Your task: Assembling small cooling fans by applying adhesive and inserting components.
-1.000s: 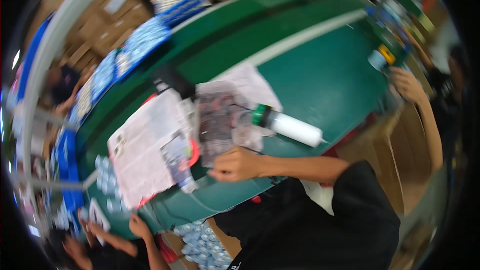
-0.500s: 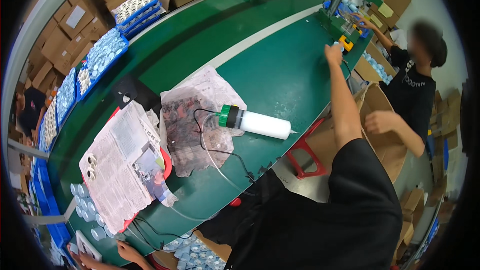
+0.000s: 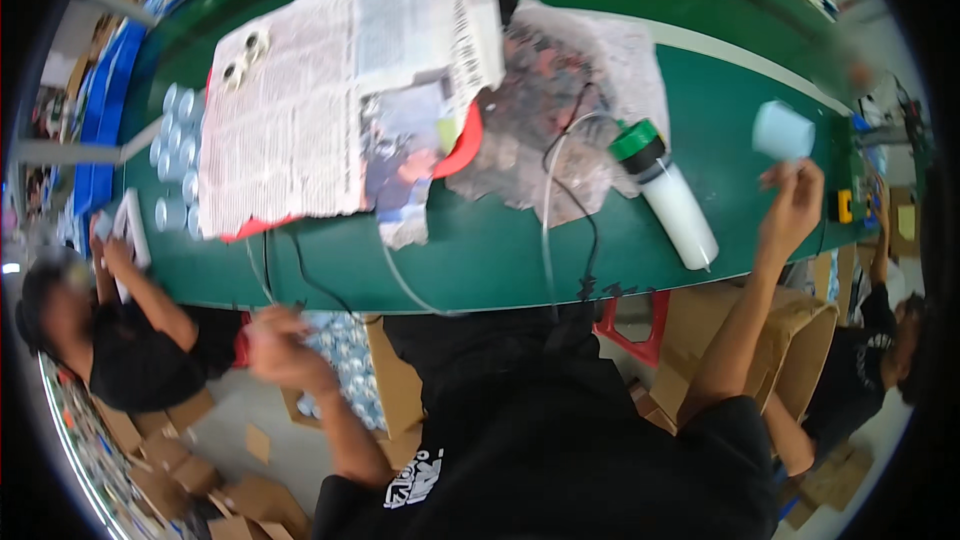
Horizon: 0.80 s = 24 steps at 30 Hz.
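Note:
In my right hand (image 3: 795,205), a light blue cup (image 3: 783,131) is pinched by its lower end above the right part of the green table. My left hand (image 3: 285,345) hovers off the near table edge, over a carton of blue cups; motion smears its fingers, so their hold is unclear. Between the hands lies a white dispensing syringe (image 3: 678,212) with a green cap, a thin hose and a black cable. Newspaper (image 3: 290,130) covers a red tray (image 3: 462,148) on the left, with white ring-shaped parts (image 3: 245,60) on top.
Several blue cups (image 3: 172,155) stand left of the newspaper. A stained sheet (image 3: 540,90) lies under the hose. Below the table are a carton of cups (image 3: 355,370), a red stool (image 3: 640,330) and an open carton (image 3: 790,330). People work at left and right.
My view has swung left. My right hand has come back from the machine at the far right, now with the blue cup. My left hand has come into view.

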Each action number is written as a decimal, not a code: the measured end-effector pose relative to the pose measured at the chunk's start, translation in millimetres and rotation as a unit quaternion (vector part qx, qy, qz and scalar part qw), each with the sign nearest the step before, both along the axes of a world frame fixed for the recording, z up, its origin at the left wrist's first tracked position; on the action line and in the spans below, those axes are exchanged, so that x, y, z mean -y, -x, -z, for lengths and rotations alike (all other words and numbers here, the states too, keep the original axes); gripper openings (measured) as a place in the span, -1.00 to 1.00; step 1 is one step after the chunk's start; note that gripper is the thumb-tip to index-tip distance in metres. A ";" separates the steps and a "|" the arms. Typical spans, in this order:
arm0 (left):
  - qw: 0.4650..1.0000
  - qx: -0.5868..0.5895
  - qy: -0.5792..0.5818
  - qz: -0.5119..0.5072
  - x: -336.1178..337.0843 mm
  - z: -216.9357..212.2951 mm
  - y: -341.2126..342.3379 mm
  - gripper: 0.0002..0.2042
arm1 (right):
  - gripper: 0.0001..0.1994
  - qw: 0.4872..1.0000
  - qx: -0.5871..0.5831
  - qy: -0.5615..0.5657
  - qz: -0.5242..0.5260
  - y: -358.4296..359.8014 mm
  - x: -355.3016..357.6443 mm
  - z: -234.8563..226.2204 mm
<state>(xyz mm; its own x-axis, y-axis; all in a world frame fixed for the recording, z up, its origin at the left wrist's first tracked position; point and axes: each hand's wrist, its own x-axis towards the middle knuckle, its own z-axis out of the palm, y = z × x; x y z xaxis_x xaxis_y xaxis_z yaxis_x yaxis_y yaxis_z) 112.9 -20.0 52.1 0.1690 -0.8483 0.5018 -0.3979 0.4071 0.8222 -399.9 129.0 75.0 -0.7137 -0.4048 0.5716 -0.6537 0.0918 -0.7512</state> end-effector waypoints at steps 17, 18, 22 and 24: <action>0.917 0.226 -0.126 0.305 -30.4 25.2 137.0 -0.27 | -0.24 0.870 -0.242 -0.430 0.003 -119.5 65.7 0.0; 0.917 0.222 -0.127 0.306 -31.3 25.5 139.4 -0.27 | -0.21 0.871 -0.196 -0.451 -0.012 -116.5 66.1 11.6; 0.930 0.147 -0.172 0.289 -35.1 26.1 150.1 -0.28 | -0.31 0.875 -0.083 -0.475 -0.041 -110.6 78.8 3.6; 0.936 0.100 -0.183 0.282 -37.0 30.8 157.5 -0.27 | -0.45 0.904 -0.042 -0.413 -0.101 -92.1 70.1 -4.7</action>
<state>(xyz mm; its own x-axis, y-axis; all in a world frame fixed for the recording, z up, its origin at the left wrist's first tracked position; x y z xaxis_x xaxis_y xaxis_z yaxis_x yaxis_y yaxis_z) -44.6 17.0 21.4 -0.4251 -0.8953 0.1331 -0.3656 0.3044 0.8796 -307.8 58.9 79.7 -0.5453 -0.8358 0.0635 -0.7711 0.4705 -0.4290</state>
